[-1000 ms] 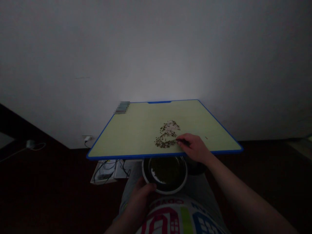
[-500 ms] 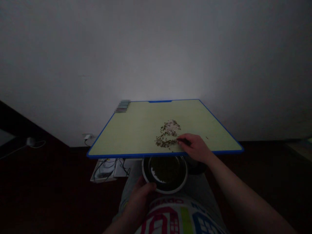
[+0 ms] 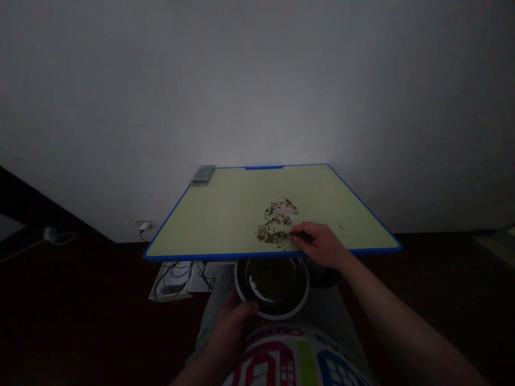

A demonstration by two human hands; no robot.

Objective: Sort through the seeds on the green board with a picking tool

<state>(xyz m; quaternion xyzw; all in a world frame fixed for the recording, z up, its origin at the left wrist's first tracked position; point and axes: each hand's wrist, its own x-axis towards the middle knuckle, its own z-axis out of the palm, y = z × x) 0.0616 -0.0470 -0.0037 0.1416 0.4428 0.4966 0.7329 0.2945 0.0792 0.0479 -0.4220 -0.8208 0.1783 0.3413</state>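
My left hand (image 3: 237,316) grips the near left rim of a round bowl (image 3: 304,292), thumb over the edge. The bowl rests on my lap under the table's front edge, and a dark mass of small grains lies in it. On the pale folding table (image 3: 213,214) several small dark brown grains (image 3: 270,234) are scattered in a loose patch, with a whitish area among the farther ones. My right hand (image 3: 319,244) rests at the right side of the near grains, thumb and fingertips pinched together. What lies between those fingertips is too small and dark to make out.
A blue edge (image 3: 257,255) runs round the table, which stands against a grey wall. At its far left corner is a blurred-out patch (image 3: 203,175). A thin dark sliver (image 3: 340,227) lies on the right. Below left, a white box (image 3: 171,284) holds cables.
My right hand's fingertips have shifted very slightly left and nearer, at the edge of the grains. My left hand stays on the bowl.
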